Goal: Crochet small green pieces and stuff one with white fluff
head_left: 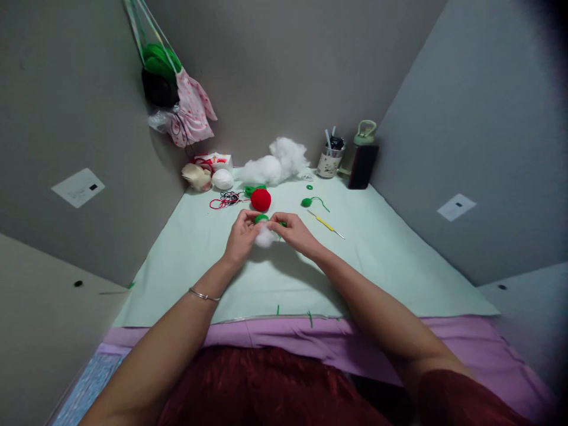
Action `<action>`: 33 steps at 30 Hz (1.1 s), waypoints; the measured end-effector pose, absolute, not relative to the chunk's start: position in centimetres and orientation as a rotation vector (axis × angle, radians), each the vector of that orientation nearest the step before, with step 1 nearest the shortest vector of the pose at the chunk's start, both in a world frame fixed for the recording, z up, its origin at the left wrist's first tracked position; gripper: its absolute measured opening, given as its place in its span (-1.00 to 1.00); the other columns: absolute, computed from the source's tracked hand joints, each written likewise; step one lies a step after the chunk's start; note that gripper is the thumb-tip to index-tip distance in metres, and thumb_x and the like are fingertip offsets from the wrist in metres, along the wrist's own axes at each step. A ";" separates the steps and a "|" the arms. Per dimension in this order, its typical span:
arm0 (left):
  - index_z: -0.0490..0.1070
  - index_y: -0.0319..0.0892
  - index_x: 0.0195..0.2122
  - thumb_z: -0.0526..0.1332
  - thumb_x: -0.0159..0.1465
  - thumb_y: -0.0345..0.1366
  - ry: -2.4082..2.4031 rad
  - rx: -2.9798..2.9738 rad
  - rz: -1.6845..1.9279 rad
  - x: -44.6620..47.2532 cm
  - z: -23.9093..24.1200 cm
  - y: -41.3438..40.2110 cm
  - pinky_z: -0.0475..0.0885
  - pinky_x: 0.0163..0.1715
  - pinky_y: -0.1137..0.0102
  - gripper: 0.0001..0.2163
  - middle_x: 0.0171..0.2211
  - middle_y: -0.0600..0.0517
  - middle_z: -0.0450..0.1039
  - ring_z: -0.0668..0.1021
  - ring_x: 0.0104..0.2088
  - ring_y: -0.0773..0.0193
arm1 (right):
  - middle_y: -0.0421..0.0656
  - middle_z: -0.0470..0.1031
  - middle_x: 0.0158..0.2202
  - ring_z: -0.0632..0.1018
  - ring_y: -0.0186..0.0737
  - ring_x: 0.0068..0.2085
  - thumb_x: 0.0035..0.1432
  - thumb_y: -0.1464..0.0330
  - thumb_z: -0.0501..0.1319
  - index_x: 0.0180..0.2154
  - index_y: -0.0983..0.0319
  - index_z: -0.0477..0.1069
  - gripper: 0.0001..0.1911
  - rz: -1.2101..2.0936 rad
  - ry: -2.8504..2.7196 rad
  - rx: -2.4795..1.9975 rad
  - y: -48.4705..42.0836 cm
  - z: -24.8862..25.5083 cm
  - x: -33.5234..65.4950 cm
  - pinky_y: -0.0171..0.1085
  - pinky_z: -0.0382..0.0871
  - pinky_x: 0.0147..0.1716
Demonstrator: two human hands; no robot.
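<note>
Both hands meet over the middle of the pale green table cover (377, 266). My left hand (241, 235) and my right hand (295, 232) are closed, pinching a small green crocheted piece (261, 219) with a tuft of white stuffing (265, 238) hanging from it. A red crocheted ball (261, 200) lies just beyond the hands. To the right lie a small green crocheted piece with a yarn tail (307, 202) and a yellow-handled crochet hook (326, 224).
A heap of white stuffing (275, 165), a white ball (222, 178), a red and white box (213, 161) and tangled red and black thread (225, 200) sit at the back. A cup of tools (330, 160), a bottle (364, 139) and hanging bags (168, 89) stand near the walls.
</note>
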State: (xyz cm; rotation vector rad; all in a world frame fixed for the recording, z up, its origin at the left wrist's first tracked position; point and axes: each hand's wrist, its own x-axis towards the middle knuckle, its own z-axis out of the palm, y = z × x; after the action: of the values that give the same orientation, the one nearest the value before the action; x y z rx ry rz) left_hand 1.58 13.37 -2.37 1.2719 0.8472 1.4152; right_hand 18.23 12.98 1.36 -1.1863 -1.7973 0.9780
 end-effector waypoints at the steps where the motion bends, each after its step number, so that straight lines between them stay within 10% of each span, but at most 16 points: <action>1: 0.37 -0.15 -0.21 0.46 0.06 -0.17 0.873 1.280 1.432 1.5 -2.5 13.5 0.39 -0.30 0.42 -0.63 -0.32 0.07 0.48 0.50 -0.35 0.31 | -0.30 0.27 -0.53 0.25 -0.31 -0.44 0.12 0.16 0.15 -0.45 0.21 0.35 -0.75 0.990 -1.820 -1.170 12.8 1.5 18.1 -0.30 0.09 -0.40; 19: 0.31 -0.07 -0.21 0.39 0.17 -0.03 0.949 1.159 1.467 1.6 -3.3 13.9 0.26 -0.63 0.48 -0.66 -0.49 0.16 0.43 0.39 -0.63 0.39 | -0.08 0.53 -0.18 0.50 -0.17 -0.16 0.10 0.16 0.32 -0.51 0.19 0.36 -0.70 0.950 -1.579 -0.951 12.7 2.1 17.8 -0.23 0.34 -0.22; 23: 0.34 -0.09 -0.21 0.43 0.13 0.00 0.927 1.155 1.435 1.9 -3.3 13.6 0.23 -0.64 0.49 -0.61 -0.50 0.15 0.43 0.38 -0.63 0.40 | -0.14 0.56 -0.22 0.42 -0.35 -0.45 0.08 0.11 0.30 -0.43 0.17 0.24 -0.67 1.312 -1.359 -0.877 12.3 2.6 17.5 -0.30 0.24 -0.49; 33: 0.33 -0.11 -0.25 0.42 0.12 -0.11 0.960 1.120 1.422 2.2 -3.2 13.0 0.26 -0.61 0.49 -0.67 -0.49 0.17 0.40 0.37 -0.61 0.41 | -0.31 0.36 -0.52 0.32 -0.32 -0.45 0.23 0.09 0.23 -0.35 0.19 0.42 -0.70 0.742 -1.909 -1.304 13.3 0.4 18.1 -0.30 0.10 -0.40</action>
State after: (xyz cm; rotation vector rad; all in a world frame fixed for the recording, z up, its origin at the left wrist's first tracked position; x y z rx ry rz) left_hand 2.18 13.01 -3.18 1.1200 0.9599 1.4220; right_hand 18.07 13.32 0.40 -1.3039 -1.9094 0.7421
